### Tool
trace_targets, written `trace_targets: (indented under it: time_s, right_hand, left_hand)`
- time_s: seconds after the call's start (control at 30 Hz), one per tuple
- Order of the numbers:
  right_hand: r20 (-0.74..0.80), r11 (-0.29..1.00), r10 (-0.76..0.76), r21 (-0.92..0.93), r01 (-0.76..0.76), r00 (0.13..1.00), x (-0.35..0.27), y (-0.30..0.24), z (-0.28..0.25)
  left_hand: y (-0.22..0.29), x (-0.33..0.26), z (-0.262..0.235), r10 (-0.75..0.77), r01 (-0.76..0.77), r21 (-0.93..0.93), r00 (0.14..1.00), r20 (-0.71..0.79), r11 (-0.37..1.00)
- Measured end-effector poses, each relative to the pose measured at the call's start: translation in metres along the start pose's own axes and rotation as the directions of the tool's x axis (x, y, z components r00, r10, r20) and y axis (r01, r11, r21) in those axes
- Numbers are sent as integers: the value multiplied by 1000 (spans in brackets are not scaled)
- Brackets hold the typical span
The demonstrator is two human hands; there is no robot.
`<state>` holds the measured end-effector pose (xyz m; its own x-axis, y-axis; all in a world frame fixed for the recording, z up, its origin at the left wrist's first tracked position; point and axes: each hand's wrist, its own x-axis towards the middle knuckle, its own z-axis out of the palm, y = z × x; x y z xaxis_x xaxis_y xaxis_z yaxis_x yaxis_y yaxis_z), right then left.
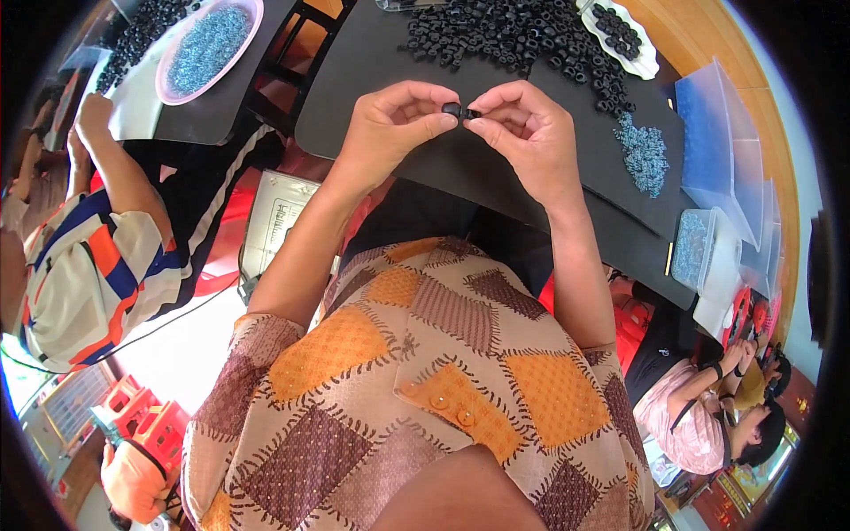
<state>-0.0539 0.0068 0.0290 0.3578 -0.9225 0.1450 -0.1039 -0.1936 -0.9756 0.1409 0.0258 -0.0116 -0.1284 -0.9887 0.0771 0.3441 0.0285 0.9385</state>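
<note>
Above the dark table [372,66], my two hands meet at the fingertips. My left hand [390,128] pinches a small round black part [452,110] between thumb and index finger. Closed the same way, my right hand [531,128] grips a smaller black piece [471,114] right up against it. Whether the two pieces are joined or only touching, I cannot tell. Beyond my hands spreads a heap of small black parts [522,40]. Small translucent blue pieces [644,159] lie in a loose pile to the right.
A white scalloped dish [651,64] holds black parts at the far right. Clear bins [722,150] and a small tub of blue pieces [692,248] line the right edge. A co-worker [97,257] sits at left near a pink basin [162,84]; others sit lower right.
</note>
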Motion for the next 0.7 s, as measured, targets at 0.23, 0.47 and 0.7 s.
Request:
trace_targets:
  time_s: [0.23,0.47,0.7]
  right_hand:
    - [-41,999,-19,-29,17,999,-3,5,5]
    - [-36,992,-52,-115,48,998,0,0,10]
    - [-62,881,-254,-427,205,965,4,1,28]
  left_hand:
    - [1,0,-3,50,-47,96,998,-26,994]
    - [7,-3,-2,20,-18,107,1000,-14,994]
    - [7,-5,-11,83,-74,305,996,-18,949]
